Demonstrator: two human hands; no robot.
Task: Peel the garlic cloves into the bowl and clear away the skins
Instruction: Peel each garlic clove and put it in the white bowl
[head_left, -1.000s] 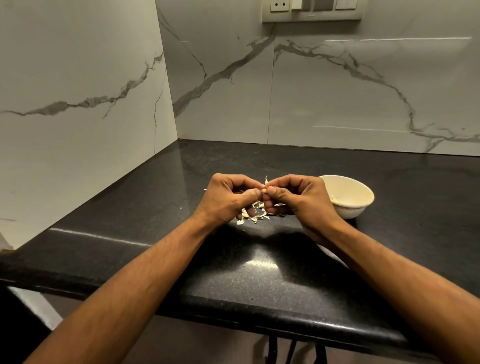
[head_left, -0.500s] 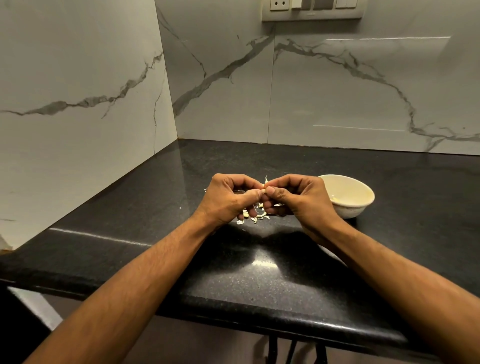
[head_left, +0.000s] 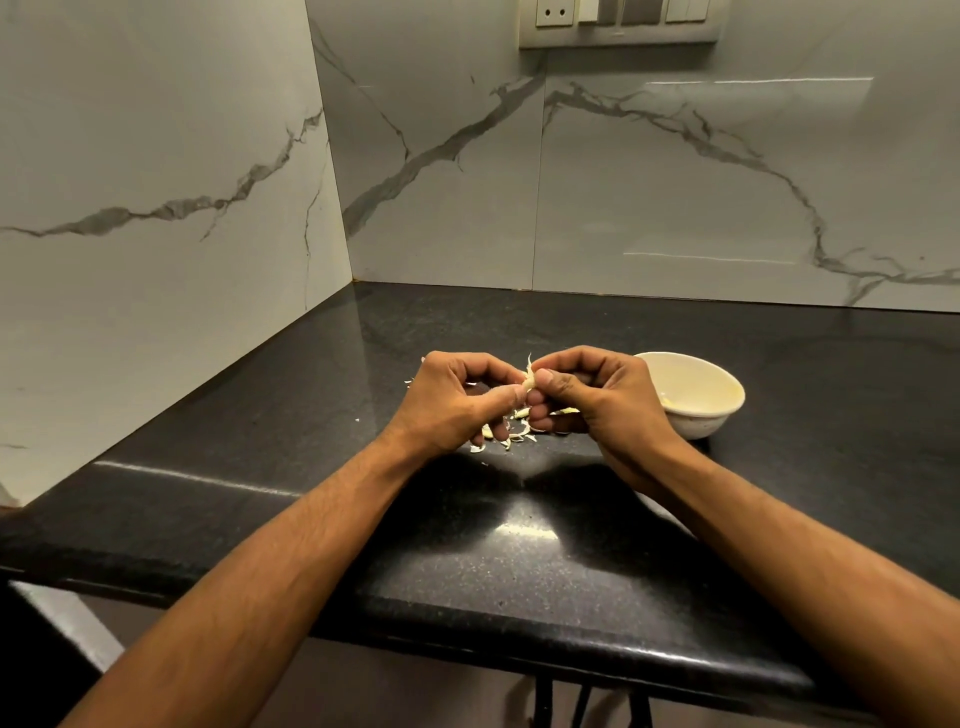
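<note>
A small pale garlic clove (head_left: 529, 381) with a wisp of skin sticking up is pinched between my two hands above the black counter. My left hand (head_left: 457, 402) holds it from the left with thumb and curled fingers. My right hand (head_left: 597, 397) pinches it from the right with thumb and forefinger. Loose garlic skins (head_left: 511, 436) lie scattered on the counter under my hands, partly hidden by my fingers. A white bowl (head_left: 696, 421) stands just right of my right hand; pale yellowish bits (head_left: 667, 401) show inside at its left.
The black granite counter (head_left: 519, 545) runs to marble walls at the left and back. Its rounded front edge (head_left: 571, 649) lies below my forearms. A switch panel (head_left: 618, 23) sits high on the back wall.
My hands stay in the same place, working the clove between the fingertips; a wisp of skin now stands up more clearly. The bowl has not moved.
</note>
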